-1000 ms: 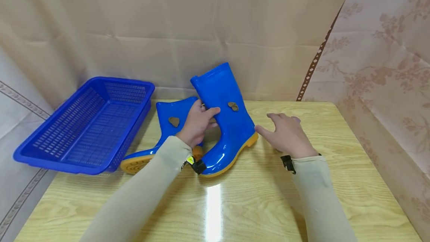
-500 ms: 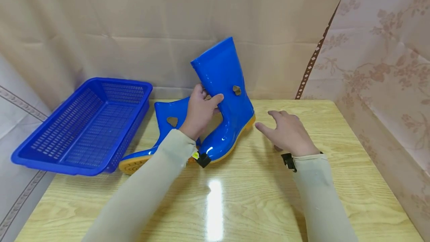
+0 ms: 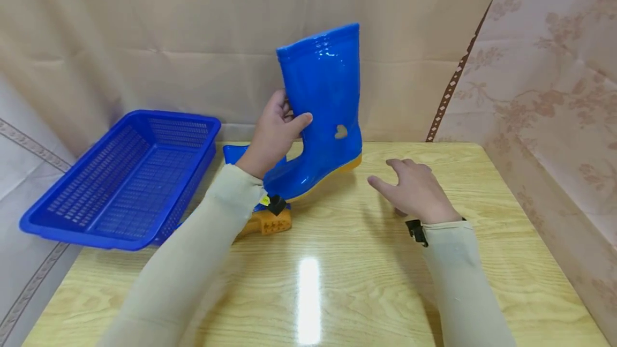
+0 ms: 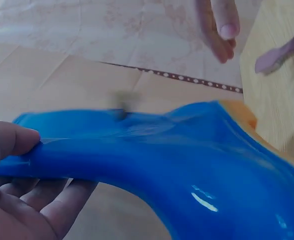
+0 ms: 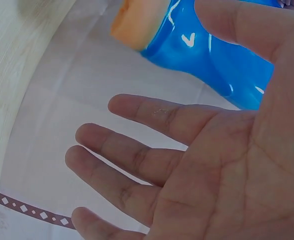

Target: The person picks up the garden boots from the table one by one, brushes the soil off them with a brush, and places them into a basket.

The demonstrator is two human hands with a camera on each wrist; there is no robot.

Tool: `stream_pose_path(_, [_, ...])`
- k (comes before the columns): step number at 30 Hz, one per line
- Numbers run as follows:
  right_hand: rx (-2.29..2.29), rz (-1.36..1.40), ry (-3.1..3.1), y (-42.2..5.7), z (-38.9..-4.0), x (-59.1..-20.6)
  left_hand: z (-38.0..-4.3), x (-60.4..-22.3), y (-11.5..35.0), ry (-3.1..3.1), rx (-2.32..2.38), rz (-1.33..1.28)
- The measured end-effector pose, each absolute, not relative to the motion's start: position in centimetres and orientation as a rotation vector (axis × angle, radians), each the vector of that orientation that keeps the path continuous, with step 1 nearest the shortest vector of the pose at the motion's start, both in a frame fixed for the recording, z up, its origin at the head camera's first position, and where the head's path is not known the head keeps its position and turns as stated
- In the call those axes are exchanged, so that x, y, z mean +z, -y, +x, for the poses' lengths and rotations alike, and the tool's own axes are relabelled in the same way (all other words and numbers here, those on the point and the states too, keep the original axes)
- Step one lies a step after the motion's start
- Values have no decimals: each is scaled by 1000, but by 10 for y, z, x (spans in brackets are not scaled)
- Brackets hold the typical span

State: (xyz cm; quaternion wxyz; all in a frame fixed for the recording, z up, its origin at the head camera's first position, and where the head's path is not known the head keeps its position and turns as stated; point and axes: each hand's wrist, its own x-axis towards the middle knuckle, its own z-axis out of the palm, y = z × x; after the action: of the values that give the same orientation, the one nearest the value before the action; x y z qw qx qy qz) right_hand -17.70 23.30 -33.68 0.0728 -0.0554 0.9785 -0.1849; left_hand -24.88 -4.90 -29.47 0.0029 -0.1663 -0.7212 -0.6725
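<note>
My left hand [image 3: 272, 135] grips a glossy blue rain boot [image 3: 324, 90] by the front of its shaft, thumb on the near side. The boot hangs over the table, opening up, toe pointing left and down, its yellow sole [image 3: 349, 164] to the lower right. A brown patch [image 3: 340, 131] marks its ankle. Beneath it, a second boot lies on its side, mostly hidden by my left forearm; its orange-yellow heel [image 3: 277, 222] shows. My right hand [image 3: 416, 189] is held apart from the boot, fingers spread with nothing in them, as the right wrist view shows.
A blue slotted plastic basket [image 3: 193, 117] stands at the table's left. In the left wrist view a purple-handled tool [image 4: 279, 54] lies on the wooden table [image 3: 385, 283]. A beige curtain [image 3: 193, 31] hangs behind, and a flowered cloth [image 3: 554, 95] covers the right side.
My left hand has raised the boot off the table and turned it more upright, its shaft now higher against the curtain. The second boot stays down. My right hand has barely moved.
</note>
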Motion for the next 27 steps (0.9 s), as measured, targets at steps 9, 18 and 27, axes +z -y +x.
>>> stream_pose_path(9, [-547,-153,-2909,-234,-181,-343,-257,-301,64,2393,-1957,-547])
stream_pose_path(18, [-547,-98,-2838,-243,-190,-351,-254,-317,76,2511,-1702,-662])
stream_pose_path(27, [-535,44,-2809,-277,-200,-357,-249,-349,79,2577,-1642,-586])
